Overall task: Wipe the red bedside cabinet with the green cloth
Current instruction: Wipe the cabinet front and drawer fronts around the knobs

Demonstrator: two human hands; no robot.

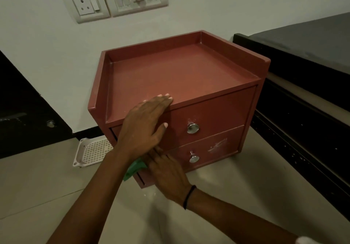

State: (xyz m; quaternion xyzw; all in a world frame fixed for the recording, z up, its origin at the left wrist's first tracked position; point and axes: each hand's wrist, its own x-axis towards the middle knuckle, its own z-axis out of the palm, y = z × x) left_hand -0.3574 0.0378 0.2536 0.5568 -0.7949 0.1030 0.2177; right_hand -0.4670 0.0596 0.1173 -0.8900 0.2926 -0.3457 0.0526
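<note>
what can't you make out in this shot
Head view:
green cloth: mostly hidden by the wrist of the left hand and the right hand
right hand's grip on it: fingers partly hidden behind that wrist
white basket: partly behind the red cabinet
white object, bottom right corner: cut off

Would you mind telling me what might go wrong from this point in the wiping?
The left hand crosses above the right hand, so strokes with the cloth may be cramped. The cloth might catch on the lower knob. Pushing low on the cabinet may slide it on the smooth floor.
</note>
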